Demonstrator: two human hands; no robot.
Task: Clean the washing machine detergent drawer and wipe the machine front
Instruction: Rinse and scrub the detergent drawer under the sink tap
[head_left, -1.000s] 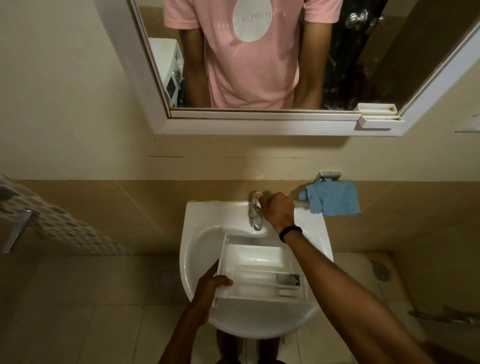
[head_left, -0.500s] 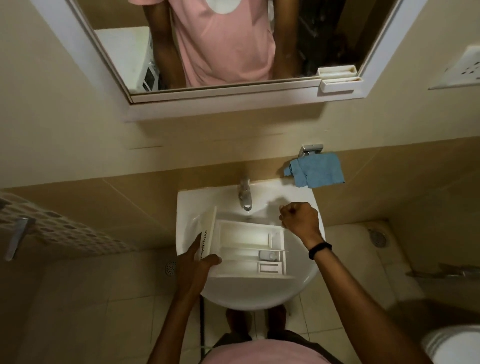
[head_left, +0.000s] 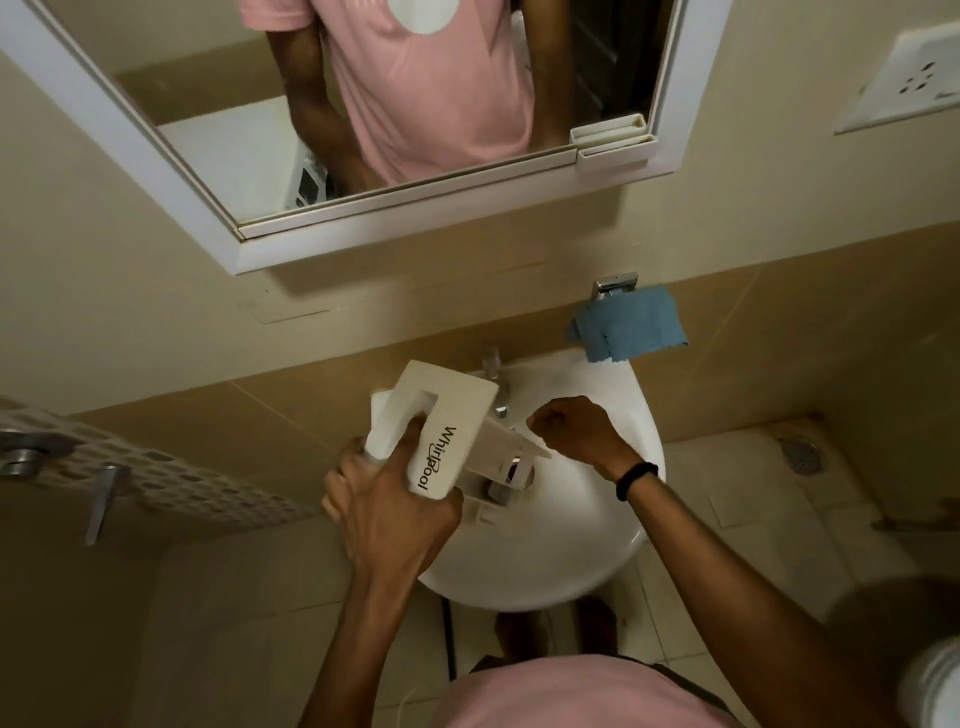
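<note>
Head view: the white detergent drawer (head_left: 452, 431) is held tilted above the sink (head_left: 587, 519), just in front of the tap (head_left: 496, 384), its Whirlpool-marked front facing up. The left hand (head_left: 384, 504) grips that front, fingers (head_left: 402, 441) curled round it, one in the handle recess. The right hand (head_left: 571, 431) is a curled fist at the drawer's far edge; whether it holds the drawer, I cannot tell. A blue cloth (head_left: 631, 325) hangs on the wall behind the sink.

White drawer (head_left: 447, 431), white sink (head_left: 571, 540), blue cloth (head_left: 631, 325), pink shirt (head_left: 571, 693).
</note>
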